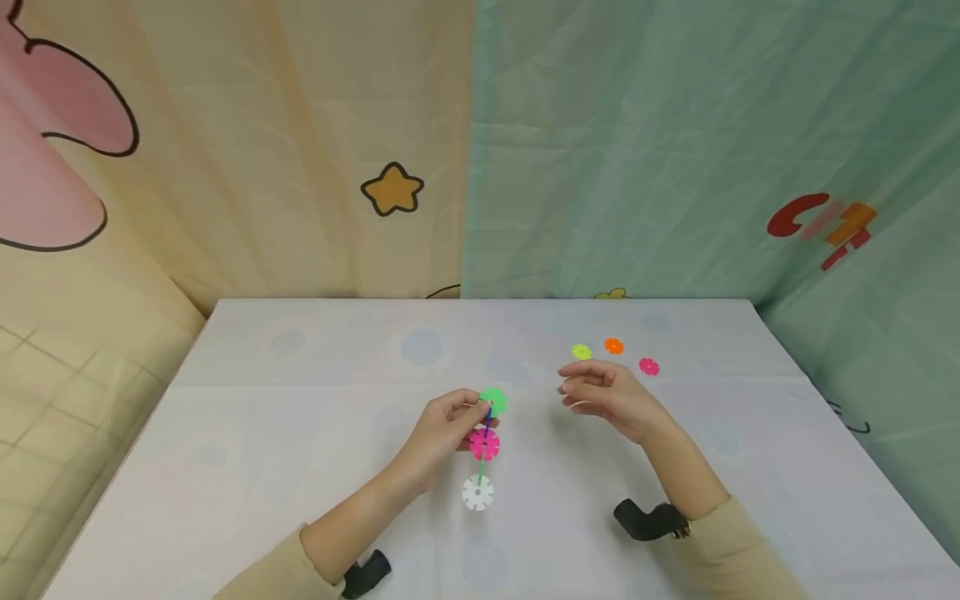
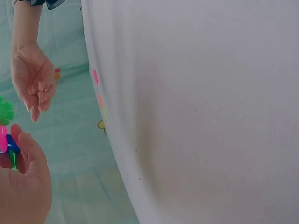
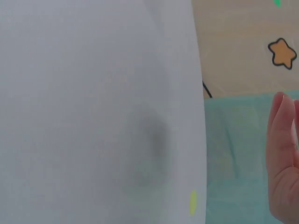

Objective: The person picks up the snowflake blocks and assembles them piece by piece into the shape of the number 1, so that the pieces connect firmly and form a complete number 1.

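Note:
My left hand (image 1: 452, 427) pinches a chain of notched plastic discs near its upper end, held above the table. At the top is a green disc (image 1: 494, 402), then a blue disc (image 1: 488, 417) seen edge-on and partly covered by the thumb. Below come a pink disc (image 1: 484, 444), another green disc (image 1: 481, 469) turned edge-on, and a white disc (image 1: 477, 493) at the bottom. In the left wrist view, the fingers hide part of the chain. To the right, my right hand (image 1: 611, 398) hovers over the table with relaxed, slightly bent fingers and nothing in them.
Beyond the right hand, a yellow disc (image 1: 581, 352), an orange disc (image 1: 614, 346) and a loose pink disc (image 1: 649, 367) lie on the white-covered table (image 1: 300, 467). Printed curtains (image 1: 600, 150) hang behind its far edge. Black wrist mounts (image 1: 649, 521) extend from both sleeves.

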The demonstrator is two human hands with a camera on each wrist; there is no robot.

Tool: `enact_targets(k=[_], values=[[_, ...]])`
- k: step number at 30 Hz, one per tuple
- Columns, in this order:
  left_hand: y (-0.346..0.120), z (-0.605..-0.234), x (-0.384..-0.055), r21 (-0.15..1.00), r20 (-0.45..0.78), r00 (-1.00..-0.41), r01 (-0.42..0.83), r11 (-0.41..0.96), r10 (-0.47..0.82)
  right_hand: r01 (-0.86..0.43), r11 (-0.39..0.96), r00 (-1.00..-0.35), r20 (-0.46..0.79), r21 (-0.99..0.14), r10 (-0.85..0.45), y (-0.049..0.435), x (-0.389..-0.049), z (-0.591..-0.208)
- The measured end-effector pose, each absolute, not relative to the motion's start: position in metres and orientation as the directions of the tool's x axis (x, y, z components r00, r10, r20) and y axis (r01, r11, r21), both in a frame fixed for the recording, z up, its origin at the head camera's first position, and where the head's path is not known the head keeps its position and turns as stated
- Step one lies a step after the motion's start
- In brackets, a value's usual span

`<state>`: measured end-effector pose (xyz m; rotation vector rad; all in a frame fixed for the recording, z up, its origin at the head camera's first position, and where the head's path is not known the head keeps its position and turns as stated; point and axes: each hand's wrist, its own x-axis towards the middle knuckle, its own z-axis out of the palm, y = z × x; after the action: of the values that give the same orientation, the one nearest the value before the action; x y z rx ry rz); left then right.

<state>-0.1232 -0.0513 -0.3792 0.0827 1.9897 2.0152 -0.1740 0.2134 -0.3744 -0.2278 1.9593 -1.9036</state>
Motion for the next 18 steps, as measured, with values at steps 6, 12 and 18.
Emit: enact_targets(k=[6, 12, 18], values=[[-0.055, -0.378, -0.123, 0.985, -0.170, -0.948, -0.173, 0.014, 0.270, 0.185, 0.046, -0.943, -0.191, -0.982, -0.273, 0.247, -0.179, -0.374], [-0.057, -0.378, -0.122, 0.986, -0.163, -0.945, -0.168, 0.007, 0.285, 0.216, -0.005, -0.966, -0.213, -0.976, -0.149, 0.284, -0.183, -0.375], [-0.057, -0.379, -0.122, 0.986, -0.162, -0.943, -0.166, 0.010, 0.289, 0.209, 0.045, -0.973, -0.212, -0.977, -0.094, 0.311, -0.186, -0.384]])
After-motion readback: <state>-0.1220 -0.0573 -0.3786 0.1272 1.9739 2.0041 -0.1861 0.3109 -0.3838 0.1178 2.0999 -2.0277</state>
